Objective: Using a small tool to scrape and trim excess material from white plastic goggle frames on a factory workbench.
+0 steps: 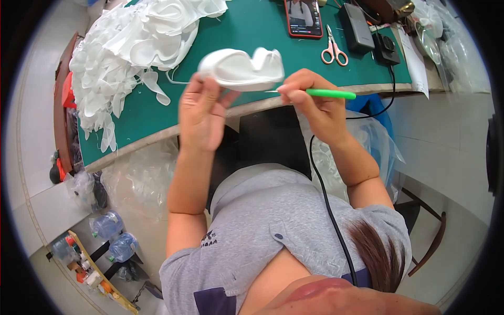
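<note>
My left hand (202, 115) grips a white moulded eye-mask-shaped piece (239, 71) by its left end, thumb in front, above the table's near edge. The piece has two rounded hollows and a dip in the middle of its upper edge. My right hand (317, 105) pinches a thin tool with a bright green handle (331, 94). The tool's slim metal tip points left, close to the lower right rim of the white piece; whether it touches is too fine to tell. A thin white strip trails behind my left fingers.
A heap of white cut-out scraps (105, 68) covers the table's left side. On the green mat (152, 115), toward the right, lie pink-handled scissors (334, 52), a phone (304, 21), a grey box (357, 29) and a black device (386, 50). Its black cable hangs across my right side.
</note>
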Action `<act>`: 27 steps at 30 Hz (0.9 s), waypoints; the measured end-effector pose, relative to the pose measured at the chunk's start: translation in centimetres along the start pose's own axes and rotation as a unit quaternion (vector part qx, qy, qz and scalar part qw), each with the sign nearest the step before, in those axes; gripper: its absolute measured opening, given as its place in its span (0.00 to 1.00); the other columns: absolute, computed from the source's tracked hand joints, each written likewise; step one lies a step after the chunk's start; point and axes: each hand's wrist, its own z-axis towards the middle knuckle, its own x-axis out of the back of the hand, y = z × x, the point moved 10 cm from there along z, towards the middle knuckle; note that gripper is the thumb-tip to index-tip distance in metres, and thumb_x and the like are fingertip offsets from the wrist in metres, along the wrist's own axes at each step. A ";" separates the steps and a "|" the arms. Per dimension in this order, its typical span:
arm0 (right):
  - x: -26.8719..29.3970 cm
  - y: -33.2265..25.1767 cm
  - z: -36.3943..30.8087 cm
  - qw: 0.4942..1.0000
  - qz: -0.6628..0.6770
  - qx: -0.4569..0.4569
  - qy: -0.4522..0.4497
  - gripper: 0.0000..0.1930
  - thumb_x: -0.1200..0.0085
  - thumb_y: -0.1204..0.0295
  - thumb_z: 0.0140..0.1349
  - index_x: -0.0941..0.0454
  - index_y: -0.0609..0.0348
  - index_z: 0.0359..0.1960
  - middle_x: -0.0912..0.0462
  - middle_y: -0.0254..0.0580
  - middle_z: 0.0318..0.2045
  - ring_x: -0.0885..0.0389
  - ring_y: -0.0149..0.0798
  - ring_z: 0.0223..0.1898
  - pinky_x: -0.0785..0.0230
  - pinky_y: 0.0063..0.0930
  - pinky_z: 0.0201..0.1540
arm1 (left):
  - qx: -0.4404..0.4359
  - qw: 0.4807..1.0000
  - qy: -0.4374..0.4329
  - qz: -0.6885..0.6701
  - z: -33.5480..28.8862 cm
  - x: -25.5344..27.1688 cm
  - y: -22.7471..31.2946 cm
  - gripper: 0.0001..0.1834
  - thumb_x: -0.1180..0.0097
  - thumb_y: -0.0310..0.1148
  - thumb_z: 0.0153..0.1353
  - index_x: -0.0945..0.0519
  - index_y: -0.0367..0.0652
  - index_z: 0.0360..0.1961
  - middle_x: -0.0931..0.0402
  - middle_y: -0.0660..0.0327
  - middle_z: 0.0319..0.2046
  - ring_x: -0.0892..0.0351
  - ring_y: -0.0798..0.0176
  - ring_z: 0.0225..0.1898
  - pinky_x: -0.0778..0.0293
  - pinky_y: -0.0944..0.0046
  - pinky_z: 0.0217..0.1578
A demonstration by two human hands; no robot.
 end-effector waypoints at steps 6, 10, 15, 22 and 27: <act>0.5 2.5 0.5 0.988 0.068 -0.021 0.135 0.05 0.49 0.76 0.65 0.27 0.66 0.39 0.19 0.45 0.32 0.20 0.32 0.33 0.27 0.22 0.40 | 0.050 0.996 0.060 -0.043 -0.9 1.5 -4.0 0.11 0.49 0.35 0.67 0.28 0.42 0.46 0.24 0.59 0.48 0.25 0.63 0.50 0.30 0.50 0.55; 3.7 4.2 -0.3 0.973 0.033 -0.050 0.225 0.08 0.48 0.73 0.66 0.26 0.67 0.39 0.18 0.46 0.31 0.20 0.31 0.30 0.26 0.24 0.39 | 0.041 0.993 0.112 -0.024 -2.7 4.4 -3.5 0.11 0.49 0.35 0.67 0.28 0.41 0.46 0.24 0.58 0.46 0.24 0.63 0.49 0.28 0.52 0.54; 5.4 5.0 -0.4 0.967 -0.002 -0.054 0.248 0.09 0.50 0.71 0.67 0.24 0.66 0.40 0.17 0.43 0.31 0.20 0.30 0.30 0.26 0.24 0.38 | 0.051 0.988 0.142 -0.026 -3.9 7.0 -3.4 0.12 0.49 0.36 0.67 0.28 0.41 0.46 0.24 0.59 0.46 0.24 0.63 0.48 0.27 0.55 0.53; 0.5 4.5 3.3 0.967 -0.250 -0.046 0.027 0.12 0.48 0.68 0.66 0.22 0.62 0.45 0.17 0.40 0.33 0.23 0.27 0.32 0.30 0.21 0.34 | 0.035 0.992 0.120 0.013 -4.3 7.0 -2.8 0.12 0.50 0.34 0.68 0.29 0.40 0.48 0.24 0.59 0.46 0.24 0.64 0.47 0.27 0.58 0.52; -2.9 5.0 5.0 0.954 -0.279 -0.001 -0.107 0.08 0.41 0.69 0.58 0.22 0.61 0.31 0.22 0.42 0.28 0.25 0.41 0.30 0.32 0.30 0.35 | 0.020 0.994 0.096 0.044 -4.4 6.1 -2.5 0.13 0.48 0.34 0.66 0.30 0.39 0.48 0.25 0.58 0.46 0.24 0.63 0.48 0.29 0.58 0.52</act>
